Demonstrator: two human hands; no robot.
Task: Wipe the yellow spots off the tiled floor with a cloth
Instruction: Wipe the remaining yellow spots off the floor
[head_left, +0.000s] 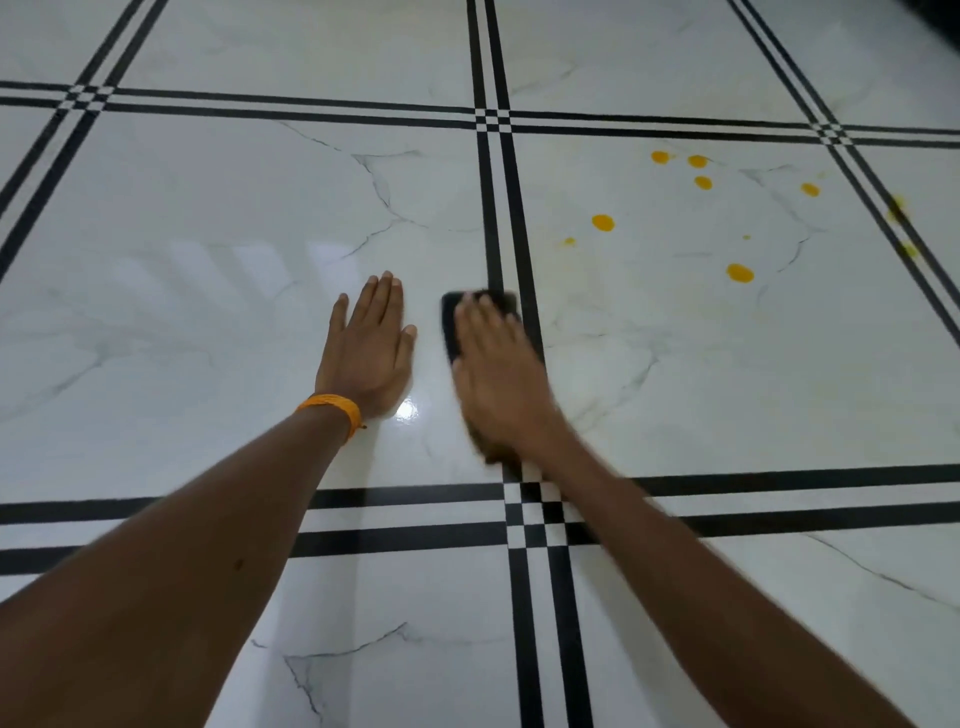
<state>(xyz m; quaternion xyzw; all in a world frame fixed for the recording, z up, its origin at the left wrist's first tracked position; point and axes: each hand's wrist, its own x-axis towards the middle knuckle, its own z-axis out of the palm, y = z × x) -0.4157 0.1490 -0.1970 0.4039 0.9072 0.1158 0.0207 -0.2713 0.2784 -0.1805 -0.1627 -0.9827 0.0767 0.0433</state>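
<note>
My right hand (501, 371) lies flat on a dark cloth (453, 325) and presses it to the white marble-look floor (208, 234), over the black double line between two tiles. It is blurred. Only the cloth's far and left edges show past the fingers. My left hand (370, 348) rests palm down on the floor just left of it, fingers apart, holding nothing; an orange band circles that wrist. Several yellow spots (602, 223) dot the tile to the right, the nearest large spot (740, 273) about a hand's length beyond the cloth.
Black double stripes (395, 519) cross the floor in a grid. Two fainter yellow smears (896, 208) sit on the stripe at far right. A bright light reflection (406, 411) shines beside my left wrist.
</note>
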